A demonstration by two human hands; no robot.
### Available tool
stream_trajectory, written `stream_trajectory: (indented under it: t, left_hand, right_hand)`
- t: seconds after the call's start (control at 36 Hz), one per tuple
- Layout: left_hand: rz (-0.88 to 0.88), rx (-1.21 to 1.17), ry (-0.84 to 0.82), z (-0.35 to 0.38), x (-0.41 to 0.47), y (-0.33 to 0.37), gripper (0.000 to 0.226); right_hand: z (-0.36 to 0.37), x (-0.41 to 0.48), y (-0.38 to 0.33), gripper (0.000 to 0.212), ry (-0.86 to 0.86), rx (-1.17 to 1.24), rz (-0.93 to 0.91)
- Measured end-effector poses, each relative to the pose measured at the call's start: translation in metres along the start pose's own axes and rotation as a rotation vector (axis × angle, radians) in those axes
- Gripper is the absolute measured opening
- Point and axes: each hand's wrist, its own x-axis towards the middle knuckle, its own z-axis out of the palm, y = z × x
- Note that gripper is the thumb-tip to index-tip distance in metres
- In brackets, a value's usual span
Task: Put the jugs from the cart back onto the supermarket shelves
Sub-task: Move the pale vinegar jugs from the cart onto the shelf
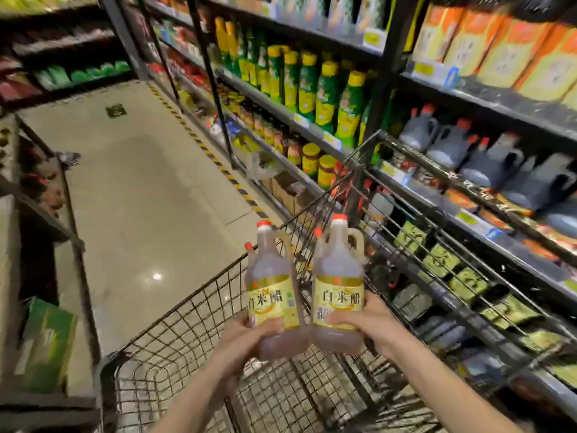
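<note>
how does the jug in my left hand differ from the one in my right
The left jug leans left in the left hand; the right jug stands nearly upright in the right hand. The left jug's label is turned partly aside; the right jug's faces the camera. Both have red caps, yellow labels, pale liquid.
</note>
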Motion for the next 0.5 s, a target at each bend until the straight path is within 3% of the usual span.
stream_trajectory:
  t: [0.11, 0.17, 0.25, 0.5]
  left_hand:
    - [0.089, 0.027, -0.052, 0.021, -0.012, 0.033, 0.055]
    - [0.122, 0.022, -0.105, 0.037, -0.018, 0.049, 0.067]
    - [0.171, 0.021, -0.153, 0.064, -0.024, 0.071, 0.082]
    - [0.401, -0.004, -0.33, 0.165, -0.05, 0.116, 0.07]
  right_hand:
    - [-0.026, -0.033, -0.021, 0.056, 0.082, 0.013, -0.108]
    - [-0.042, -0.053, -0.034, 0.063, 0.142, 0.028, -0.153]
    - [-0.067, -0.08, -0.051, 0.054, 0.209, 0.074, -0.24]
    - [-0.152, -0.155, -0.071, 0.059, 0.364, 0.182, -0.425]
